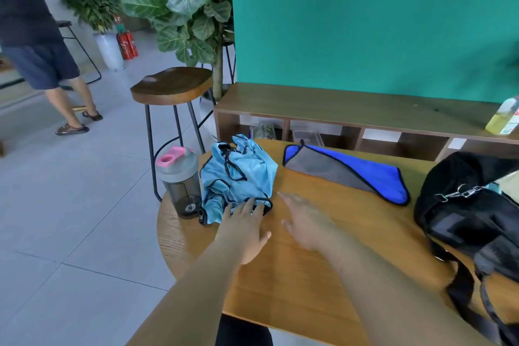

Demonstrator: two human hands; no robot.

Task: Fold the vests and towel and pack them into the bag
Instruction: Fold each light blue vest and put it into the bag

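The crumpled light-blue vests point(238, 174) sit in a heap at the far-left part of the wooden table point(295, 289), just beside a shaker bottle point(179, 180). The left hand point(247, 229) is nearer: its straight fingers rest on the heap's near hem, gripping nothing. The right hand point(304, 223) is blurred, fingers spread, just right of the heap and apart from it. The blue-and-grey towel point(351, 171) lies beyond the right hand, its long axis running from far-left to near-right toward the black bag point(471, 205), which sits at the table's right edge.
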